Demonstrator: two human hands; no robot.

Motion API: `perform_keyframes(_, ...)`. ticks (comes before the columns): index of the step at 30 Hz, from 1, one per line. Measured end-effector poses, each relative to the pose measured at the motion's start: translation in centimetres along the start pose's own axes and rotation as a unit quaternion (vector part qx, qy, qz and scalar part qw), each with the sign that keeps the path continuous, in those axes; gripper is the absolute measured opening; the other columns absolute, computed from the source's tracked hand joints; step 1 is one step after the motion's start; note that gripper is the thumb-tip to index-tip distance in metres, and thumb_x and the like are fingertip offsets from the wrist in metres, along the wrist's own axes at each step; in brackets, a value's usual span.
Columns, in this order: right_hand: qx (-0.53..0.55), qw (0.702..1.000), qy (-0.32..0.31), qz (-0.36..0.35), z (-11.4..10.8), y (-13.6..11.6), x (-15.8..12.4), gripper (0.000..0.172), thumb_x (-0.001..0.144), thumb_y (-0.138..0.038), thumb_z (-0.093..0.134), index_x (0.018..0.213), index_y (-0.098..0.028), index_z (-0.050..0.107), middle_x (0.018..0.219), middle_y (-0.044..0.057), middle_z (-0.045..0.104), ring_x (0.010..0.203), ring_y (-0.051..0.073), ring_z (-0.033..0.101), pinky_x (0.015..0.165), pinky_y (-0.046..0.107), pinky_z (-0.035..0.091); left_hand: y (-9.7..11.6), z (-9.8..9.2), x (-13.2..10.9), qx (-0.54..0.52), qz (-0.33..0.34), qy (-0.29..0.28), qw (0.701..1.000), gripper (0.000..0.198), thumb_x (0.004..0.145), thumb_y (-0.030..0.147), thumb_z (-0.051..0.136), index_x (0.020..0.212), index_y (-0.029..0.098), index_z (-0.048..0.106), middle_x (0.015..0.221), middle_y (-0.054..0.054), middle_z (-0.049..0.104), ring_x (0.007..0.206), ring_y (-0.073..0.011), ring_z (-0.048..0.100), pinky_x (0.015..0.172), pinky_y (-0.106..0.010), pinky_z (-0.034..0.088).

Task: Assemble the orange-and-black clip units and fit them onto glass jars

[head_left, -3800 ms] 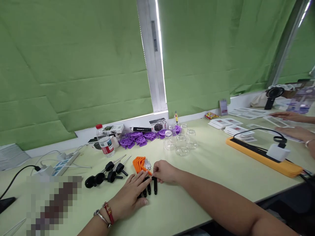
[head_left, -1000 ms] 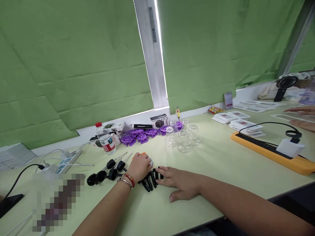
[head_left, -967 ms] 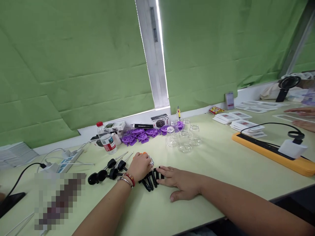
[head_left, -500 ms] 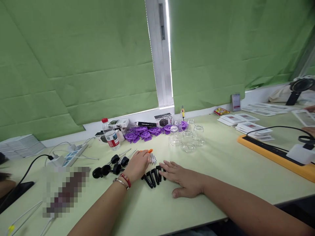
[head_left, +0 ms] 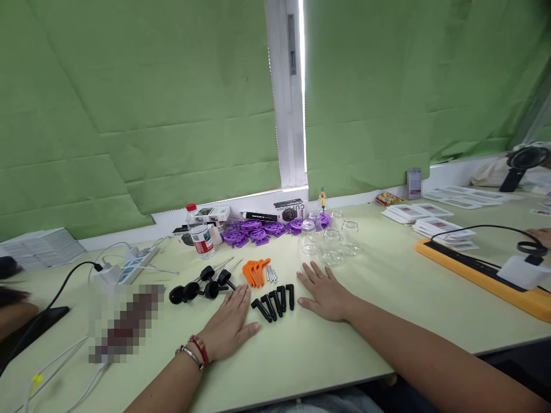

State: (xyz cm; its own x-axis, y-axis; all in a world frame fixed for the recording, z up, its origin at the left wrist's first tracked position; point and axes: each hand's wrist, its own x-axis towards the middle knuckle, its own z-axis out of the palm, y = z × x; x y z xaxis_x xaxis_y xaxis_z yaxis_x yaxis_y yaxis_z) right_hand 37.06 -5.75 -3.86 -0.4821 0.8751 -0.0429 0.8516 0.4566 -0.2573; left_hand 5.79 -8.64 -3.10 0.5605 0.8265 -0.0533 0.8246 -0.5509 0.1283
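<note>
My left hand (head_left: 227, 326) lies flat and open on the pale green table (head_left: 379, 321), palm down, just left of a row of several black L-shaped parts (head_left: 275, 300). On the other side of that row my right hand (head_left: 323, 289) rests flat with fingers spread. Neither hand holds anything. Behind the black parts lie a fan of orange hooked pieces (head_left: 255, 272) and a small bunch of metal screws (head_left: 271, 274). Black knobs with metal stems (head_left: 202, 285) sit to the left of the orange pieces.
Purple plastic discs (head_left: 258, 233), clear glass jars (head_left: 329, 244), a water bottle (head_left: 198, 233) and small boxes line the back edge. A power strip with cables (head_left: 129, 268) lies at left. An orange strip with a white charger (head_left: 486, 272) and card stacks (head_left: 430, 221) are at right, near another person's hand (head_left: 540, 235).
Both hands have drawn back from the parts and now lie flat on either side of the black row. The orange pieces and screws, earlier under my left hand, are uncovered.
</note>
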Motion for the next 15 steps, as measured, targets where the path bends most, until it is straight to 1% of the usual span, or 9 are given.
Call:
perform_keyframes(2,-0.003,1.0,-0.006,0.006,-0.03,-0.03,-0.02,0.082,0.083,-0.071,0.017,0.148,-0.021,0.011,0.154,0.01,0.0,0.139,0.035,-0.006,0.108,0.059,-0.003,0.12,-0.04,0.15,0.0,-0.006,-0.005,1.0,0.079,0.088,0.061,0.026,0.147,0.011,0.009,0.152,-0.016,0.005,0.14,-0.0291,0.005,0.113,-0.047,0.012)
perform_keyframes(7,-0.004,1.0,-0.008,0.004,0.19,0.16,0.04,0.082,0.083,-0.072,0.017,0.148,-0.022,0.011,0.154,0.009,0.001,0.14,0.035,-0.003,0.108,0.059,-0.002,-0.01,0.24,-0.05,-0.008,0.006,0.013,1.0,0.077,0.088,0.06,0.027,0.147,0.013,0.009,0.152,-0.014,0.006,0.141,-0.0276,0.005,0.113,-0.046,0.012)
perform_keyframes(11,-0.005,1.0,-0.007,0.003,0.41,0.42,0.22,0.08,0.084,-0.071,0.017,0.148,-0.023,0.01,0.154,0.008,0.001,0.14,0.035,-0.002,0.109,0.058,-0.001,0.03,0.14,-0.12,-0.009,0.004,0.008,1.0,0.077,0.088,0.059,0.026,0.147,0.013,0.009,0.152,-0.015,0.007,0.14,-0.0274,0.006,0.113,-0.046,0.012)
perform_keyframes(15,-0.011,1.0,-0.002,0.004,0.56,0.5,0.35,0.08,0.083,-0.071,0.018,0.148,-0.023,0.011,0.154,0.008,0.001,0.14,0.035,-0.002,0.108,0.059,-0.001,0.4,-0.33,-0.09,-0.007,-0.012,-0.006,1.0,0.08,0.087,0.062,0.024,0.147,0.01,0.012,0.152,-0.016,0.006,0.141,-0.0281,0.004,0.113,-0.046,0.012)
